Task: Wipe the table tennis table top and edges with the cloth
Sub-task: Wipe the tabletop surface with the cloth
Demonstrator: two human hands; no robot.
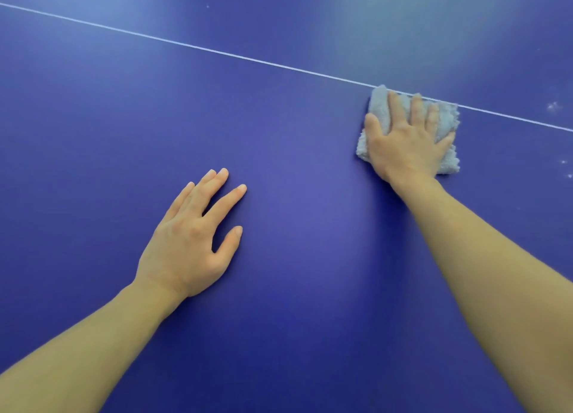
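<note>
Currently cloth (pixel 448 161) is pressed flat by rt hand (pixel 406 146), fingers straight; lt hand (pixel 186 242) laid flat on table (pixel 93 133), nothing held. Risk: specks (pixel 553 106) nearby missed if cloth bunches.

The table tennis table top (pixel 279 127) is smooth deep blue, with pale glare on its far side, crossed by a thin white line (pixel 217 51). The cloth (pixel 448 118), a pale grey-blue, fluffy folded square, lies flat on it, its far edge over the line, pressed under the right hand (pixel 406 146)
</note>
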